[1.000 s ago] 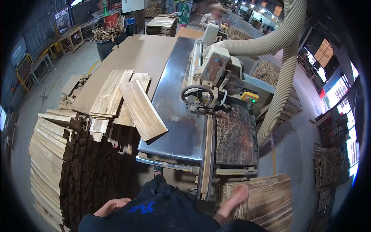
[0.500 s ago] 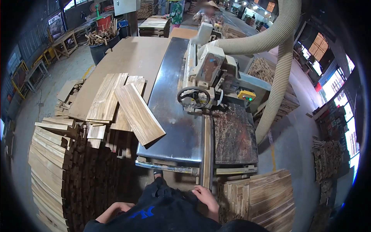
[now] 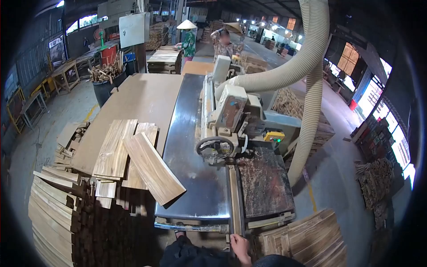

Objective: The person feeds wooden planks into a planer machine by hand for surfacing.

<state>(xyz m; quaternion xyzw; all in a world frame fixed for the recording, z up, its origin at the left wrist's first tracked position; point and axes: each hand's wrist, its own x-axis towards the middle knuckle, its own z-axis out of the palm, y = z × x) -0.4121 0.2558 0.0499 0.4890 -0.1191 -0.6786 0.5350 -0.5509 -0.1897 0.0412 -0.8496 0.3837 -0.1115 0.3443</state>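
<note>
At the bottom of the head view, my right hand (image 3: 240, 247) is closed at the near end of a narrow wooden board (image 3: 235, 202), its fingers curled against the wood. The board lies lengthwise in a track on the machine table, and its far end runs in under the saw machine (image 3: 229, 113). My left hand is out of view. Left of the board is the smooth metal tabletop (image 3: 191, 196), with a wide plank (image 3: 153, 169) lying slantwise over its edge.
More planks (image 3: 114, 149) lie on a brown side table (image 3: 142, 95). Stacked boards stand at left (image 3: 51, 218) and right (image 3: 316, 236). A handwheel (image 3: 216, 147) and thick ribbed hose (image 3: 313, 89) belong to the machine. Two people in hats are beyond it.
The view has tilted up, so everything sits lower in it. My left hand has dropped out of sight. My right hand and the board's near end appear closer to the table's front edge.
</note>
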